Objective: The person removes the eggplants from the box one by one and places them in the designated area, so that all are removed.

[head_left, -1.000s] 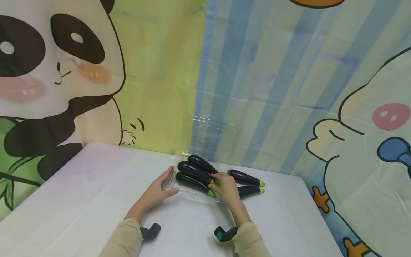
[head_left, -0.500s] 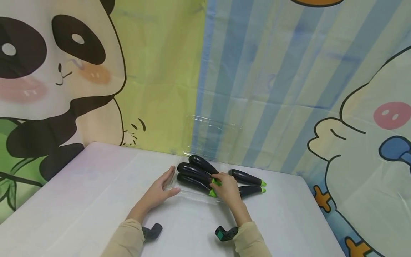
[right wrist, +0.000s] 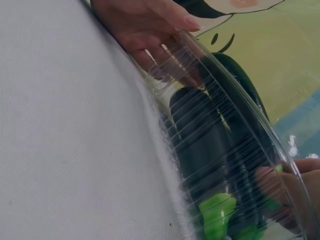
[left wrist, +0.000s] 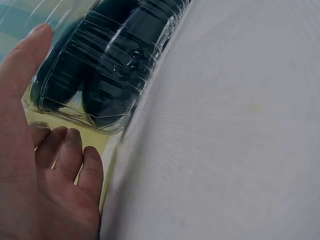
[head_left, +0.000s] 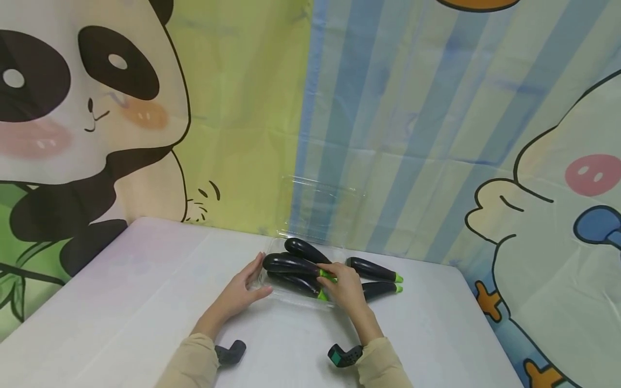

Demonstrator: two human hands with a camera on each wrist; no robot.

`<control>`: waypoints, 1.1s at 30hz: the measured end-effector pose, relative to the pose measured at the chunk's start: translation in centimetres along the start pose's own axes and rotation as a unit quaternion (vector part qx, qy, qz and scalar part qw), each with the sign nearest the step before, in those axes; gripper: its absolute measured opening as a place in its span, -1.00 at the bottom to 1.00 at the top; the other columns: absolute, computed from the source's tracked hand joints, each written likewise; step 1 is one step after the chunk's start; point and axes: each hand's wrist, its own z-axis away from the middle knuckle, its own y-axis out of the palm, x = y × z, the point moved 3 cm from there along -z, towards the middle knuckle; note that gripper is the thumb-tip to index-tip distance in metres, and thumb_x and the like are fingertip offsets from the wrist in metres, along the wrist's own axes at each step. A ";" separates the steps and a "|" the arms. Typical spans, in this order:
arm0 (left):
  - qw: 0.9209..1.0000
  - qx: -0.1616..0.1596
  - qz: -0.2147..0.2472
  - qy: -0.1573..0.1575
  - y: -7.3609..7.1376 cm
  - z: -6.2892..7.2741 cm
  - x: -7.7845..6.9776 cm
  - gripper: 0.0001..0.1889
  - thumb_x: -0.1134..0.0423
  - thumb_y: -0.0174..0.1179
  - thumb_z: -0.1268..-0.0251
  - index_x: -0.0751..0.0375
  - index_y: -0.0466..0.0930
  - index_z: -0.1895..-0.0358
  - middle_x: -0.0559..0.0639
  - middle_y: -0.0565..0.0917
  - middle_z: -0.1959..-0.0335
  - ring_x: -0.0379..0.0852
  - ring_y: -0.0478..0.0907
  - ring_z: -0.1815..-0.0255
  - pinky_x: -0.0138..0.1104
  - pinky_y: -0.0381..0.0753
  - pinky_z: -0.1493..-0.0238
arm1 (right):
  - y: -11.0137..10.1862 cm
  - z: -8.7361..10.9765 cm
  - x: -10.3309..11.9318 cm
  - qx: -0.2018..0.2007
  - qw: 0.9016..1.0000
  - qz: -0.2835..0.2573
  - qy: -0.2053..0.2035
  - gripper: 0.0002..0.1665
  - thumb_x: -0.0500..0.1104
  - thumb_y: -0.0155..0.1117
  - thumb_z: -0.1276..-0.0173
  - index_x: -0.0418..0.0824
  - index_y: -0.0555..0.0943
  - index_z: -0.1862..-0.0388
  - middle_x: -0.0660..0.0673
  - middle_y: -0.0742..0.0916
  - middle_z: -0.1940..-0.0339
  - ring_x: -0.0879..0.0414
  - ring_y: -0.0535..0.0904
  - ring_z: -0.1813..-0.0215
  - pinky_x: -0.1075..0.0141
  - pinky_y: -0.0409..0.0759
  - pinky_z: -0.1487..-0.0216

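Note:
An open clear plastic clamshell box [head_left: 296, 300] holds three dark eggplants. My right hand [head_left: 346, 287] reaches into its right side and pinches the green stem end of one eggplant [head_left: 290, 264]. This eggplant lies over part of the front eggplant [head_left: 297, 284], and its rounded end points left. Behind it sits the back eggplant [head_left: 305, 250]. My left hand [head_left: 236, 290] is at the box's left end, thumb toward the front and fingers along the side. In the left wrist view, the left thumb runs beside the ribbed plastic wall [left wrist: 107, 129], with the other fingers loosely bent close to the end.
The box's clear lid [head_left: 324, 207] stands raised at the back, near the printed curtain [head_left: 398, 134]. Right of the box, two more eggplants lie on the white table [head_left: 145, 302], one farther back [head_left: 371, 268] and one nearer [head_left: 378, 290], partly hidden by the right hand.
The eggplant in my right hand has swung its rounded end left and toward the front, now covering more of the front eggplant. The left hand has stayed in place.

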 end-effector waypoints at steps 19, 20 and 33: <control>1.000 -0.005 -0.015 -0.006 0.1 0.0 0.0 -0.02 0.00 0.34 -0.12 0.04 -0.10 -0.53 -0.12 0.06 -0.53 -0.12 0.07 -0.51 -0.28 0.08 -0.46 | -0.2 0.4 -0.9 -0.032 0.983 -0.177 0.037 -0.58 -0.21 0.43 -0.10 -0.13 0.69 0.00 -0.06 0.75 0.17 0.14 0.72 0.19 0.58 0.64 0.22; 1.000 -0.004 -0.015 -0.005 0.1 0.0 0.0 -0.02 -0.01 0.34 -0.13 0.04 -0.10 -0.53 -0.12 0.06 -0.53 -0.12 0.07 -0.51 -0.27 0.08 -0.47 | -0.2 0.4 -1.0 -0.033 0.981 -0.185 0.044 -0.59 -0.21 0.43 -0.09 -0.11 0.70 0.01 -0.05 0.75 0.16 0.15 0.72 0.19 0.58 0.65 0.23; 0.999 -0.005 -0.025 -0.027 0.0 0.0 -0.3 0.01 -0.11 0.34 -0.07 -0.02 -0.08 -0.53 -0.16 0.06 -0.53 -0.14 0.02 -0.53 -0.16 0.05 -0.49 | -0.5 0.3 -2.4 -0.020 0.963 -0.252 0.091 -0.65 -0.22 0.44 -0.08 -0.04 0.74 0.09 -0.04 0.77 0.15 0.23 0.69 0.25 0.49 0.68 0.32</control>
